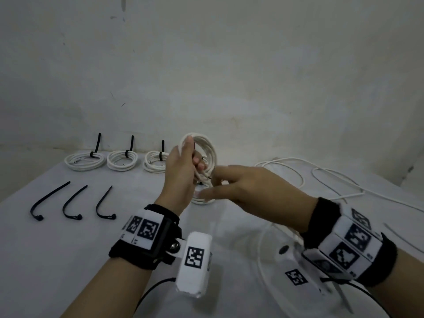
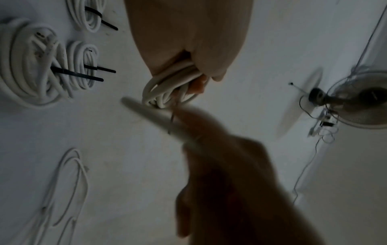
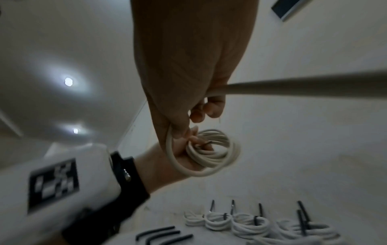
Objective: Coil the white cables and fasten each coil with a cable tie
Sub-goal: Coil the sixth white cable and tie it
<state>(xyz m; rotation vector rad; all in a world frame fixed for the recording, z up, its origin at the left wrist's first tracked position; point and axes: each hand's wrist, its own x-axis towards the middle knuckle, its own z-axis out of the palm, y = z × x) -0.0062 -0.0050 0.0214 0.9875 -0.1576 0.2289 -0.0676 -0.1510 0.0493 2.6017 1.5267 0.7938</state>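
Observation:
My left hand (image 1: 183, 166) is raised above the table and grips a coil of white cable (image 1: 207, 148) by its side. In the left wrist view its fingers (image 2: 201, 82) wrap the bundled loops (image 2: 167, 82). My right hand (image 1: 247, 187) sits just right of the coil, index finger stretched toward it. In the right wrist view its curled fingers (image 3: 209, 107) hold the free strand (image 3: 293, 86) of the same cable, which loops down into the coil (image 3: 211, 152). Three loose black cable ties (image 1: 73, 203) lie at the front left.
Three tied coils (image 1: 122, 159) line the back left of the white table (image 1: 68, 260), and another tied coil (image 1: 204, 199) lies under my hands. Loose white cables (image 1: 332, 177) sprawl at the right and run below my right forearm. A wall stands close behind.

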